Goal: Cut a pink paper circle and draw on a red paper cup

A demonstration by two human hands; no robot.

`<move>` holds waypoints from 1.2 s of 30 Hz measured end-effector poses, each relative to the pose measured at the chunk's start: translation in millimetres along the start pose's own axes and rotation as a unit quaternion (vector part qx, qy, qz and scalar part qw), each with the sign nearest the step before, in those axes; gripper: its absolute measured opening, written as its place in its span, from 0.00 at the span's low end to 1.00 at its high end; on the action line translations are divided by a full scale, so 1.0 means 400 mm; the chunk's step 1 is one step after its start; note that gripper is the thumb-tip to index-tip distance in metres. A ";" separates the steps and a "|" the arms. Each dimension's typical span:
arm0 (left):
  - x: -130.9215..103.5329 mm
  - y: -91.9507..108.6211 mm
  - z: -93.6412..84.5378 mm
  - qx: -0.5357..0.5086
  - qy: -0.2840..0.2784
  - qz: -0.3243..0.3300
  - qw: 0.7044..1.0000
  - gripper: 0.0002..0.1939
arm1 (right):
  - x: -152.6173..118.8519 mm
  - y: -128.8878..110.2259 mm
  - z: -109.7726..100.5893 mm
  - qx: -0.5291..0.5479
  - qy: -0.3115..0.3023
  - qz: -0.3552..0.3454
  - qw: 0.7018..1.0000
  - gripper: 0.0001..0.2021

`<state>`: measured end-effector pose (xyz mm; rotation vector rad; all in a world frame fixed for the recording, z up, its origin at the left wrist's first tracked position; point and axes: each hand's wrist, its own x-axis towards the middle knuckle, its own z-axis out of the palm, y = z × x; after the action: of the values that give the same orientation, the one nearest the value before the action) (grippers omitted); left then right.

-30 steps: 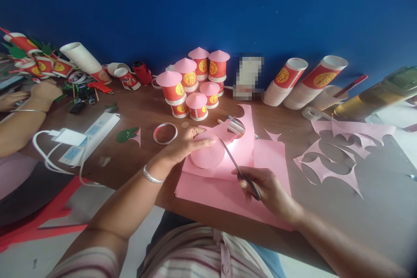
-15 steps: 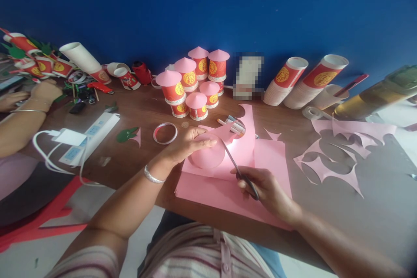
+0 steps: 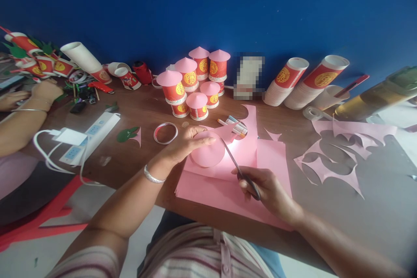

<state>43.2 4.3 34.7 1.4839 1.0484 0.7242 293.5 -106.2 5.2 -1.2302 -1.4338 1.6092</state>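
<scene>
My left hand (image 3: 190, 142) pinches a pink paper sheet by a rounded, nearly circular part (image 3: 208, 153), thumb on top. In my right hand (image 3: 265, 186) are scissors (image 3: 241, 173) with dark handles, their blades pointing up and left at the edge of the rounded part. The cut sheet (image 3: 249, 132) still spreads to the right of the blades, with curved notches in it. Beneath both hands lies a stack of pink paper (image 3: 208, 191) near the table's front edge. Several markers (image 3: 237, 127) show just behind the sheet.
Red paper cups with pink cone roofs (image 3: 198, 105) stand at the back centre. Two leaning cup stacks (image 3: 295, 82) and a bottle (image 3: 374, 93) are at right, near paper scraps (image 3: 339, 171). On the left lie a power strip (image 3: 94, 137) and another person's arm (image 3: 31, 117).
Very little differs. My right hand and the scissors have shifted slightly right and down, and the pink sheet has moved a touch to the right.
</scene>
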 end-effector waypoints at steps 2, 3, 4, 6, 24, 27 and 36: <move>0.001 -0.002 -0.001 0.013 -0.003 0.002 1.000 0.13 | 0.002 -0.002 0.001 -0.006 -0.002 0.001 1.000 0.24; 0.001 -0.003 -0.002 0.024 -0.004 0.002 1.000 0.13 | 0.002 -0.003 0.002 -0.008 -0.003 0.003 1.000 0.24; 0.002 -0.004 -0.002 0.036 -0.005 0.002 0.999 0.14 | 0.003 -0.003 0.003 -0.007 -0.003 0.003 1.000 0.24; 0.003 -0.005 -0.003 0.053 -0.008 -0.002 0.999 0.15 | 0.003 -0.002 0.004 -0.004 -0.003 0.006 1.000 0.24; -0.001 0.006 -0.003 0.028 -0.007 0.006 1.000 0.16 | 0.001 0.003 0.002 0.000 0.001 0.001 1.000 0.23; 0.000 0.000 -0.004 0.050 -0.008 0.001 0.999 0.19 | 0.003 0.001 0.003 -0.010 -0.001 0.008 1.000 0.22; 0.001 -0.006 -0.006 0.033 -0.033 -0.009 0.999 0.21 | -0.002 0.002 0.002 0.002 -0.003 0.009 1.000 0.21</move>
<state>40.5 5.6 32.7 1.5431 1.0427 0.6300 293.0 -107.5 4.6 -1.2413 -1.4265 1.6274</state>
